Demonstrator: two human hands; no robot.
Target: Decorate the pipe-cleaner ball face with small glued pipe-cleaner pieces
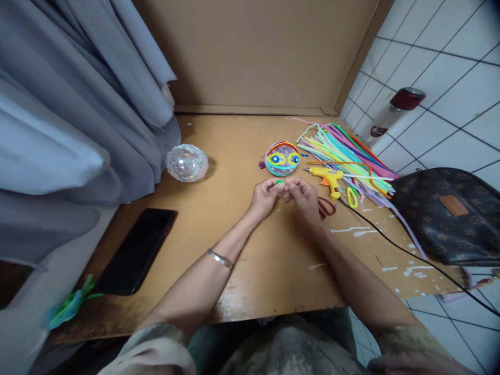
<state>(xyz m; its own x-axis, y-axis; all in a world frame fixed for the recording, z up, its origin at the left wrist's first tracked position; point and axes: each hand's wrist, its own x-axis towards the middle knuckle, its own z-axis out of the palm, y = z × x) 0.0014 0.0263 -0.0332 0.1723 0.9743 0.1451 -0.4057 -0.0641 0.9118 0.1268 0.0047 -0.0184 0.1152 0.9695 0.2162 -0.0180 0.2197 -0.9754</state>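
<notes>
My left hand pinches a small green pipe cleaner piece between thumb and fingertips. Close against it, my right hand has its fingers pressed together at the same piece; its fingers partly hide what they grip. Just beyond both hands is a round ball decorated with coloured pipe cleaners, with yellow-rimmed blue eyes and a red and yellow band on top. To the right of my right hand lies a yellow glue gun, its nozzle pointing left. Red-handled scissors are partly covered by my right hand.
A bundle of coloured pipe cleaners spreads at the back right, near a dark patterned bag. The glue gun's black cord crosses the table's right side. A clear speckled ball and a black phone lie left, beside a grey curtain.
</notes>
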